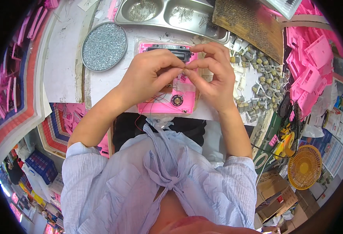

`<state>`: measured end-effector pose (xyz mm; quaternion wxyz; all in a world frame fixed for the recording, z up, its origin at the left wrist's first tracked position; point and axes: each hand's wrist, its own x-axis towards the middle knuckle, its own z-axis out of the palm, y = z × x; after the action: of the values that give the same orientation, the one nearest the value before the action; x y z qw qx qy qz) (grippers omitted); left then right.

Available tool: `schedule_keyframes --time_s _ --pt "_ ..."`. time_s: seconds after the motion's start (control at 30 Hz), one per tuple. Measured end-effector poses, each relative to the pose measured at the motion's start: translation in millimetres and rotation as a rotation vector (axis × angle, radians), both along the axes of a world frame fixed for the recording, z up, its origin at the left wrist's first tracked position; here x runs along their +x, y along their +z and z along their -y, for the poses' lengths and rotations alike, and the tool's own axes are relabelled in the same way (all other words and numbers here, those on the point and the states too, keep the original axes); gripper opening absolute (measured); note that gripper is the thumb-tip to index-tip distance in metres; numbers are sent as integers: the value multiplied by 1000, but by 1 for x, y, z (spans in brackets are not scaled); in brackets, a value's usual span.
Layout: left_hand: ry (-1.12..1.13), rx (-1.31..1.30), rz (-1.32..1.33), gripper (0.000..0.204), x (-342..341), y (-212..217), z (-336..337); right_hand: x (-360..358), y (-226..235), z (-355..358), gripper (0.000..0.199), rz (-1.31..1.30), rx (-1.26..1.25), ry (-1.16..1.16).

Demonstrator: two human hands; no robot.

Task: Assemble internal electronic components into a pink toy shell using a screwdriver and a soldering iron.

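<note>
Head view: the pink casing (145,107) lies on the table (105,84) beneath the left hand (150,72) and right hand (215,76), which meet with thumb and forefinger of each pinched together — on what, too small to tell. Fine work like this probably wants steady wrists, a light pinch and the loose wires (154,98) beside the speaker (177,100) kept clear. The hands hide the casing's middle, and the metal tray (155,23) beyond is cut off at the top edge.

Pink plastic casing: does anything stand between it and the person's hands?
Nothing visible does: left hand and right hand are over the pink plastic casing. Thin wires trail across its near left part; the hands hide what's beneath.
</note>
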<state>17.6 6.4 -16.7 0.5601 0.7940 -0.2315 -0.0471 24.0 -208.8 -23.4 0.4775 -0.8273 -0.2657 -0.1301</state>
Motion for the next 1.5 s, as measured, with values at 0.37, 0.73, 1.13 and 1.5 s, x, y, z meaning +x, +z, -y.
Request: schedule_keyframes --time_s 0.37,0.73,1.13,1.5 --pt "82 -11 -111 8 -3 -2 7 -26 2 12 21 69 -61 -56" --pt "93 160 66 8 -18 6 12 -142 17 287 15 -156 1040 -1123" --pt "179 263 317 15 -15 -5 17 -142 11 359 43 -46 994 -1330" --pt "223 375 361 13 -13 -12 27 -169 23 217 24 -4 1051 -908"
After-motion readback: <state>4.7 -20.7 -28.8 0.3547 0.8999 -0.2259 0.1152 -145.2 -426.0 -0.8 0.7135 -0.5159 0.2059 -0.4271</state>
